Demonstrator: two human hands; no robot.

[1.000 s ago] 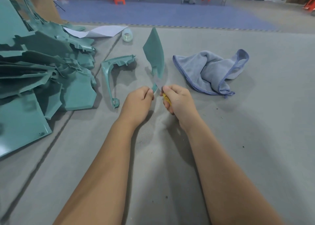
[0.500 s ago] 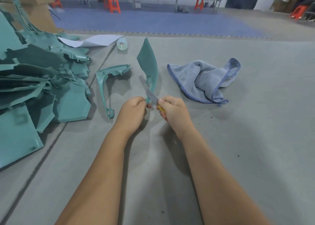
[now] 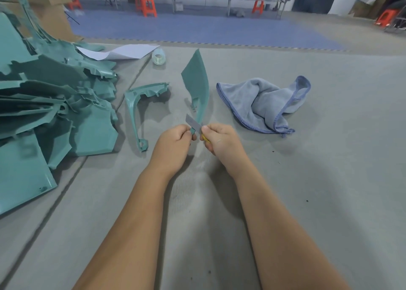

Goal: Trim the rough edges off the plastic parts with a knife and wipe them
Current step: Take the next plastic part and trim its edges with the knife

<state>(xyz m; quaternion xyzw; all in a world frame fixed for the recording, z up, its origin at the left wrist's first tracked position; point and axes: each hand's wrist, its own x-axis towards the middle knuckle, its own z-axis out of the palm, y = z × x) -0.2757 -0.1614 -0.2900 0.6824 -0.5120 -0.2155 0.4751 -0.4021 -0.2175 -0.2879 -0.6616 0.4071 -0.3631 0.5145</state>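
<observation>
My left hand (image 3: 173, 146) grips the narrow lower end of a teal plastic part (image 3: 196, 82), a curved fin-shaped piece that stands upright above my fists. My right hand (image 3: 222, 141) is closed on a knife (image 3: 193, 123) with a yellow handle; its grey blade lies across the part's lower edge, pointing up and left. A grey-blue cloth (image 3: 263, 103) lies crumpled on the surface to the right of the part, apart from both hands.
A curved teal bracket (image 3: 137, 105) lies just left of my hands. A big pile of teal plastic parts (image 3: 48, 105) fills the left side. A white sheet (image 3: 119, 51) and a roll of clear tape (image 3: 158, 57) lie farther back. Orange stools stand beyond the blue floor mat.
The blade has slid farther up and left across the part's lower edge. My view has tilted up, so hands and part sit lower in the frame.
</observation>
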